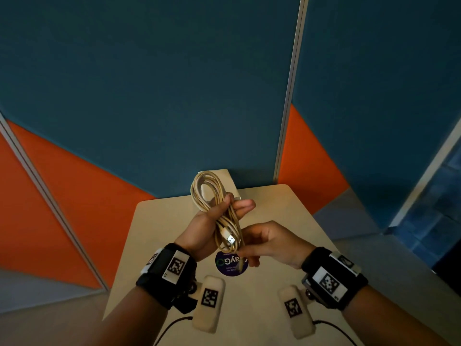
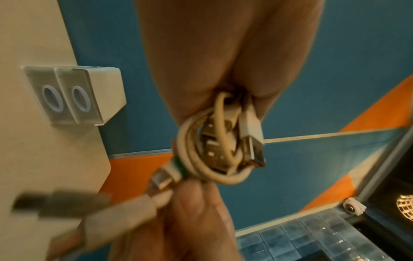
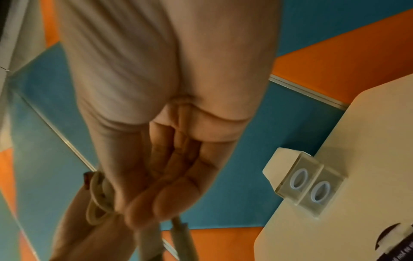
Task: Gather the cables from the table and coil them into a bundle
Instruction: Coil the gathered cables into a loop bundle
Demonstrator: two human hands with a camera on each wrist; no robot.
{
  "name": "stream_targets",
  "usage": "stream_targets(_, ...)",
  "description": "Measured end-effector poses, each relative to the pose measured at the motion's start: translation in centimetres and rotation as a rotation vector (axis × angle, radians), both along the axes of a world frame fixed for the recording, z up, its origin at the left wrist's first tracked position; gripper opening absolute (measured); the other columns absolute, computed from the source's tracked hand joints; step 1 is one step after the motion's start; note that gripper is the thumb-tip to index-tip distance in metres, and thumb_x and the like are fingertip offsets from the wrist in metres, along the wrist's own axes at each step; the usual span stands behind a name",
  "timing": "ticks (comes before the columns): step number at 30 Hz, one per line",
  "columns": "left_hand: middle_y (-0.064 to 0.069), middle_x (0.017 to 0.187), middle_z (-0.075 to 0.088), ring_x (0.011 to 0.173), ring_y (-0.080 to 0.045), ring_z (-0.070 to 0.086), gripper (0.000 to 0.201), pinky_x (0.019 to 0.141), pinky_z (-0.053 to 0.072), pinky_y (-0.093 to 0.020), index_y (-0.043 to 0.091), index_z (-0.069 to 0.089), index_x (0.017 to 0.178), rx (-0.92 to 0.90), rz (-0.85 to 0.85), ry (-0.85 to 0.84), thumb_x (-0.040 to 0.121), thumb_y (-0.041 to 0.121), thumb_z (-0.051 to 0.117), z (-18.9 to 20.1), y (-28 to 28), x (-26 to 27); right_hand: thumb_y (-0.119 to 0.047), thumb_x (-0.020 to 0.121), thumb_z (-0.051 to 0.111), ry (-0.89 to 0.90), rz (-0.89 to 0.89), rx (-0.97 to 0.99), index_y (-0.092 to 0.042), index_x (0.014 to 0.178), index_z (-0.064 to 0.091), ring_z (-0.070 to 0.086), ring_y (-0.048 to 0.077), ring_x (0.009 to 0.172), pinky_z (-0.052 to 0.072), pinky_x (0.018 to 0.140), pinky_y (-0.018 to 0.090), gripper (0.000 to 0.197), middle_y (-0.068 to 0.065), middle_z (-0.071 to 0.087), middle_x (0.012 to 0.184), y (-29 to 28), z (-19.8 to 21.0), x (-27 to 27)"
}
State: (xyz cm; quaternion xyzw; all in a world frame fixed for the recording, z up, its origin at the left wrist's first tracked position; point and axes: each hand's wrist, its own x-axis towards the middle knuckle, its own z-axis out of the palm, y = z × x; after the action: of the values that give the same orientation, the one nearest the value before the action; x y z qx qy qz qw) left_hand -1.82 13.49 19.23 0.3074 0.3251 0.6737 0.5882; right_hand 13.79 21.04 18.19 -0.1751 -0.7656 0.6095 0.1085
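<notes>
A: What sits on the left of the scene?

B: An orange and teal partition wall (image 1: 99,121), and in front of it the beige table (image 1: 162,221). The left hand (image 1: 199,231) is raised above that table, its fingers and thumb curled round the coiled white cables (image 1: 212,196), so the bundle is held in the air, not lying on the tabletop.

A: How does the bundle lie in that hand?

B: The loops stand up past the fingers, and a white USB plug (image 1: 230,238) hangs out at the lower end. In the left wrist view several plugs show bunched inside the loops (image 2: 214,151).

A: And moving right?

B: The right hand (image 1: 269,243) is just beside the lower end of the coil, fingers drawn together and pinching a cable end. The left wrist view shows its fingertips (image 2: 190,194) closed on a strand next to a green-banded connector (image 2: 176,166); a blurred plug (image 2: 55,201) sticks out to the side.

A: Anything else on the table?

B: A round dark sticker (image 1: 229,267) under the hands, and a white box with two ring-marked clear covers (image 3: 310,183) at the far edge. Both wrists wear black bands with printed markers (image 1: 174,267)
</notes>
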Motion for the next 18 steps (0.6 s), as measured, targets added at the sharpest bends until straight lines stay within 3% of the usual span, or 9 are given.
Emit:
stream_targets(3,-0.015,0.102,0.074,0.106,-0.021,0.068,0.018,0.09,0.054,-0.032,0.009,0.054,0.09,0.005,-0.013,-0.051,0.095,0.022,0.042,0.0,0.2,0.4,-0.002,0.082,0.069,-0.007,-0.019,0.075,-0.02,0.087,0.068,0.066,-0.001,0.065,0.05,0.065,0.013,0.018,-0.01,0.072,0.07,-0.3,0.3,-0.1)
stream_targets(5,-0.014,0.102,0.075,0.11,-0.022,0.066,0.018,0.09,0.054,-0.034,0.01,0.052,0.088,0.009,-0.031,-0.061,0.092,0.026,0.044,0.1,0.1,0.5,-0.009,0.079,0.073,-0.016,-0.124,0.306,-0.026,0.076,0.07,0.064,0.006,0.071,0.049,0.07,0.019,0.018,-0.008,0.067,0.08,0.1,-0.4,-0.3)
stream_targets(6,-0.013,0.103,0.075,0.108,-0.024,0.067,0.02,0.086,0.056,-0.035,0.01,0.052,0.087,0.011,-0.035,-0.043,0.092,0.027,0.044,0.1,0.1,0.5,-0.013,0.078,0.074,-0.017,-0.214,0.444,-0.026,0.072,0.071,0.062,0.008,0.075,0.047,0.072,0.019,0.015,-0.006,0.062,0.084,0.3,-0.8,-0.3)
stream_targets(8,-0.009,0.106,0.075,0.087,-0.024,0.07,0.022,0.069,0.059,-0.034,0.011,0.051,0.087,0.002,-0.033,0.03,0.094,0.029,0.043,0.3,0.0,0.6,-0.016,0.078,0.074,0.047,-0.372,0.52,-0.017,0.075,0.076,0.06,0.007,0.077,0.046,0.073,0.018,0.004,-0.003,0.06,0.086,0.4,-1.2,-0.5)
stream_targets(10,-0.007,0.111,0.074,0.069,-0.022,0.065,0.022,0.061,0.054,-0.034,0.012,0.052,0.089,-0.002,-0.028,0.073,0.094,0.032,0.045,0.4,0.0,0.7,-0.009,0.079,0.072,0.144,-0.441,0.367,-0.012,0.081,0.076,0.064,0.0,0.073,0.049,0.07,0.012,0.006,-0.002,0.066,0.083,-0.3,-1.3,-0.8)
stream_targets(12,-0.008,0.112,0.073,0.082,-0.024,0.066,0.021,0.07,0.052,-0.037,0.013,0.052,0.088,0.004,-0.017,0.105,0.093,0.032,0.045,0.4,0.2,0.9,-0.003,0.08,0.069,0.184,-0.476,0.129,-0.011,0.085,0.075,0.068,0.0,0.075,0.051,0.069,0.011,0.012,0.002,0.074,0.084,-1.5,-1.2,-1.2)
stream_targets(15,-0.017,0.112,0.071,0.119,-0.021,0.06,0.022,0.097,0.046,-0.044,0.01,0.053,0.086,0.029,0.025,0.21,0.093,0.029,0.045,0.3,0.2,1.1,-0.006,0.088,0.051,0.253,-0.454,-0.333,-0.001,0.095,0.072,0.07,0.025,0.088,0.056,0.084,0.033,0.023,0.019,0.074,0.095,-2.7,-1.2,-1.8)
stream_targets(16,-0.021,0.113,0.07,0.122,-0.022,0.058,0.023,0.1,0.044,-0.047,0.007,0.054,0.088,0.033,0.027,0.232,0.093,0.028,0.046,0.2,0.1,1.1,-0.01,0.091,0.043,0.29,-0.441,-0.492,0.002,0.099,0.069,0.067,0.028,0.088,0.053,0.086,0.04,0.03,0.021,0.071,0.096,-2.8,-1.1,-1.8)
stream_targets(18,-0.025,0.117,0.067,0.122,-0.026,0.058,0.025,0.101,0.045,-0.05,0.003,0.055,0.093,0.033,0.015,0.253,0.093,0.027,0.048,0.0,0.0,1.1,-0.014,0.091,0.038,0.342,-0.408,-0.651,0.001,0.108,0.064,0.065,0.028,0.087,0.051,0.085,0.043,0.035,0.021,0.068,0.096,-2.7,-0.9,-1.5)
